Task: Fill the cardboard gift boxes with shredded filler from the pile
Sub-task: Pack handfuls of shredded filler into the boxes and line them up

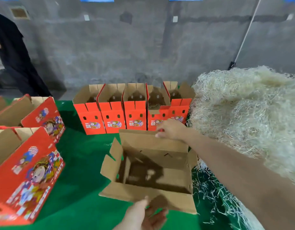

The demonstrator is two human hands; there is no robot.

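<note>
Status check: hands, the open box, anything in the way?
Both on the open box: left hand grips near flap, right hand grips far flap. Box empty, no filler yet. The filler pile close right, nothing between.

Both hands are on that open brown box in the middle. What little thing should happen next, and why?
Probably the right hand lets go of the far flap and reaches to the filler pile beside it for a handful. The open box looks empty inside, its flaps are spread, and the left hand holds the near flap to steady it.
</note>
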